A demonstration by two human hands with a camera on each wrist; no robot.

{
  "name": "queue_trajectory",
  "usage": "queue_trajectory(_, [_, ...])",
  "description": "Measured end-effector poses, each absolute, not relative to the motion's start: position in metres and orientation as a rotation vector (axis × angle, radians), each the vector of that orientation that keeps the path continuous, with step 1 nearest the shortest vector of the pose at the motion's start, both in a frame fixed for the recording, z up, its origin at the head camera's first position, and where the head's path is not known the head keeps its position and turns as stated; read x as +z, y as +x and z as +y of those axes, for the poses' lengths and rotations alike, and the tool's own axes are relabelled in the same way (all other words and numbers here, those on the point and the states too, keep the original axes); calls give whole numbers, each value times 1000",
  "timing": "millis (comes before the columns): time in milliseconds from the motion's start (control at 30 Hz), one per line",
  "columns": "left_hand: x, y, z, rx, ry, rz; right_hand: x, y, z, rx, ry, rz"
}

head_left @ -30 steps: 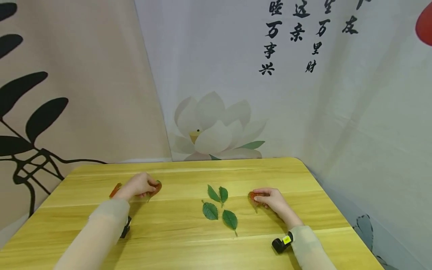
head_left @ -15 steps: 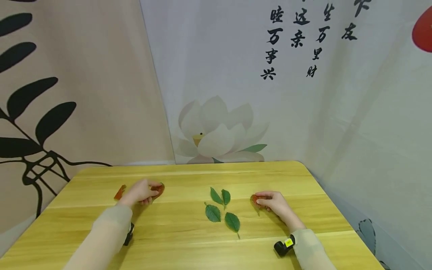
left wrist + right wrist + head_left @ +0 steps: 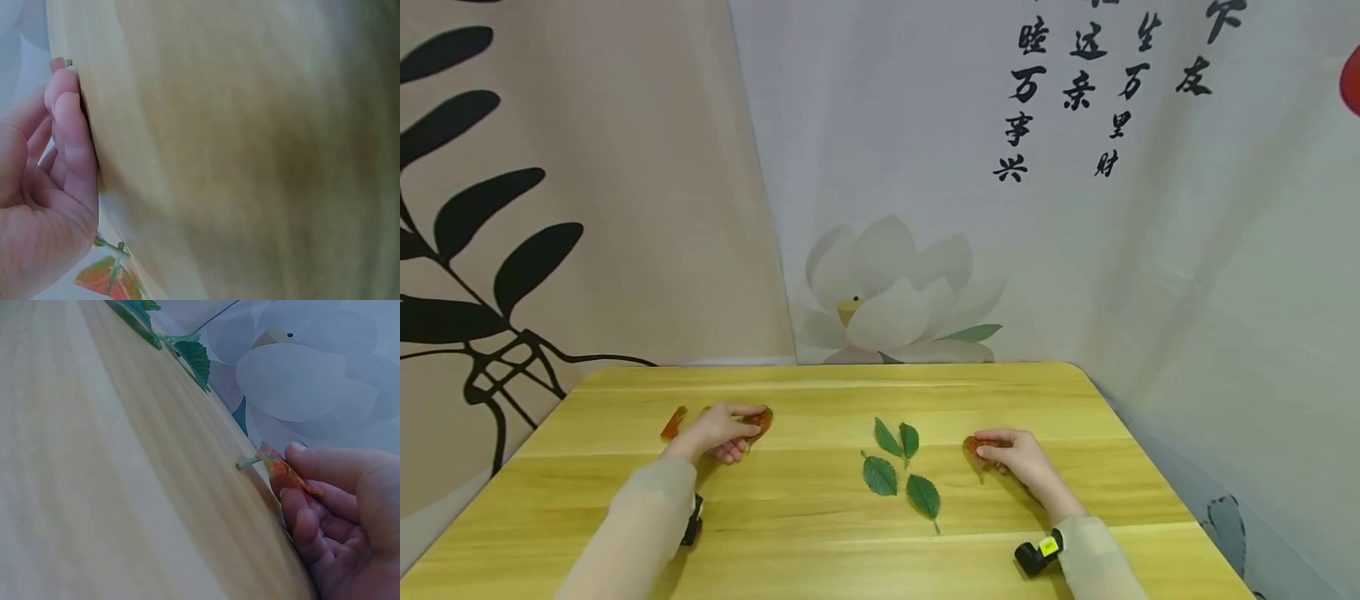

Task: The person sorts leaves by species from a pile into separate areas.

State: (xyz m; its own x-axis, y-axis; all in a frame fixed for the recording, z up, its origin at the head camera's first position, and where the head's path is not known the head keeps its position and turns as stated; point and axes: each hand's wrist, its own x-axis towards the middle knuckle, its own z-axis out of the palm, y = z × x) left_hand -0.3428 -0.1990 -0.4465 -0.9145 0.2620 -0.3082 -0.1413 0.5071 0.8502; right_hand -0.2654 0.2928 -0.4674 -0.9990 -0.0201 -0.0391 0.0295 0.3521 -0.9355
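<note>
Near the far left of the table, my left hand (image 3: 721,433) pinches a reddish-brown leaf (image 3: 765,421) between thumb and fingers, low over the wood. Only a small edge of that leaf (image 3: 57,64) shows past the fingertips in the left wrist view. On the right side, my right hand (image 3: 1018,457) pinches a red-orange leaf (image 3: 972,450) by its edge, with the stem pointing down toward the front. Its curled orange blade and pale stem show at the fingertips in the right wrist view. Between the hands lie several green leaves (image 3: 880,475) with toothed edges.
Another red-orange leaf (image 3: 673,423) lies left of my left hand, close to the wrist. The wooden table (image 3: 820,550) has rounded far corners. Behind it hangs a printed cloth (image 3: 895,125) with a lotus and dark writing. A small black camera (image 3: 1037,557) sits on my right wrist.
The head view has shifted slightly, so the table appears farther right and lower. Both hands keep their grip on their leaves and stay in nearly the same spots on the table.
</note>
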Motion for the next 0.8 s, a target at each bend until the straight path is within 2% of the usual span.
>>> queue_trajectory(100, [-448,-341,-200,1394,87,2362,-483,-273,297,-1770,18,2543])
queue_trajectory(467, [-452,-345,-199,1383,99,2393,-482,-274,297,-1773,83,2553])
queue_trajectory(800, [-454,-347,-200,1367,114,2379,-473,-276,290,-1932,251,2471])
